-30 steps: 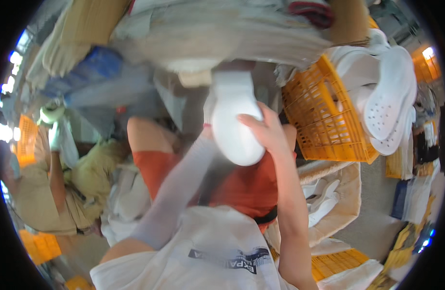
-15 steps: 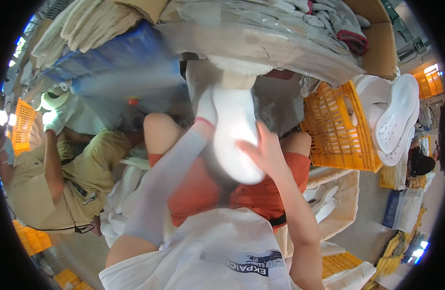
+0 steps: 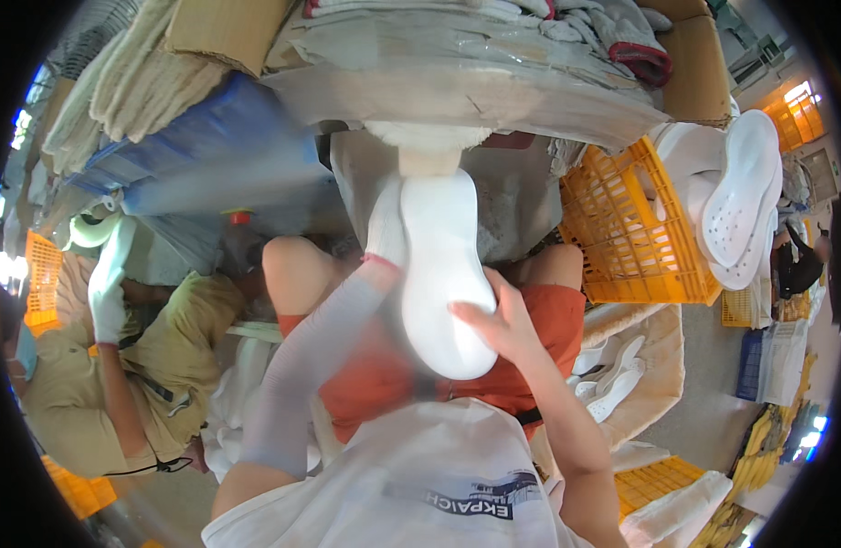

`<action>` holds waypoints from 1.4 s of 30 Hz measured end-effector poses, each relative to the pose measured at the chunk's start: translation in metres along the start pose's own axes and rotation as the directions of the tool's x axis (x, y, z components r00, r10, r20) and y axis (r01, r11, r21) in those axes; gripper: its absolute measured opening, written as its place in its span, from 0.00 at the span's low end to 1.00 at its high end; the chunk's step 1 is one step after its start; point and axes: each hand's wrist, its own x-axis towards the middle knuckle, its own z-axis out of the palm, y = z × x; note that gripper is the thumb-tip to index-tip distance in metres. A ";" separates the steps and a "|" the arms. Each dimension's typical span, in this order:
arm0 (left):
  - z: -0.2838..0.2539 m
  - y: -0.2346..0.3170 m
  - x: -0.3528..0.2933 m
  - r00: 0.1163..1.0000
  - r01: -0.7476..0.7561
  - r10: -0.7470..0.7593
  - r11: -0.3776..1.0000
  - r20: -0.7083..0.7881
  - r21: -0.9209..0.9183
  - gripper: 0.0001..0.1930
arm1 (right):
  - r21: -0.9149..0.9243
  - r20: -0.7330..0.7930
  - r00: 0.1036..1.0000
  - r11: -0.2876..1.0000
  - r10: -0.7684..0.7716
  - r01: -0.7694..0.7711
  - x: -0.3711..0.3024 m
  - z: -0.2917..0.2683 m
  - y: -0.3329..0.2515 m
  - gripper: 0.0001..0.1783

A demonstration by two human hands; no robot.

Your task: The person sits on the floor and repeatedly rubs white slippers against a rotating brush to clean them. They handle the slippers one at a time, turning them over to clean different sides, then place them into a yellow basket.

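While right hand (image 3: 509,324) grips white insole (image 3: 441,260) at frame center, gloved left hand (image 3: 385,226) adjoins left edge, grip hidden.

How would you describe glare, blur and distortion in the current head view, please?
Head view throughout: a bright patch glares at far left; the white insole looks nearly washed out, while the right hand on it is sharper; a hazy smear softens the pale left sleeve and part of the blue bin; the bench edge bows, and the fisheye corners fall to black.
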 end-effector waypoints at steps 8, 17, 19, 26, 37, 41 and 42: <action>0.043 0.003 -0.027 0.983 0.181 -0.183 0.969 0.004 -0.171 0.21 | 0.315 -0.007 0.996 0.946 0.085 -0.079 -0.002 -0.032 0.029 0.28; 0.110 -0.091 0.014 0.926 0.313 -0.196 0.877 0.324 -0.364 0.18 | 0.298 0.040 0.996 0.951 0.077 -0.085 0.098 -0.107 -0.024 0.28; 0.113 -0.088 0.005 0.937 0.261 -0.151 0.903 0.316 -0.341 0.18 | 0.185 0.045 0.999 0.983 0.011 -0.019 0.099 -0.110 -0.004 0.28; 0.065 -0.037 -0.048 0.959 -0.183 0.149 0.975 0.242 0.125 0.19 | 0.145 0.102 0.989 0.985 -0.104 0.089 -0.015 -0.092 0.031 0.31; 0.000 0.017 -0.008 0.991 0.078 -0.096 0.979 -0.089 -0.189 0.17 | -0.415 0.095 0.973 0.880 -0.209 0.230 0.060 -0.005 0.004 0.32; 0.000 0.012 -0.039 0.952 -0.306 0.234 0.710 0.198 0.634 0.16 | -0.217 0.084 0.994 0.973 -0.067 0.084 -0.013 -0.008 -0.005 0.33; -0.002 0.014 -0.038 0.937 -0.348 0.263 0.656 0.229 0.670 0.16 | -0.205 0.064 0.992 0.971 -0.109 0.120 -0.011 -0.004 -0.013 0.33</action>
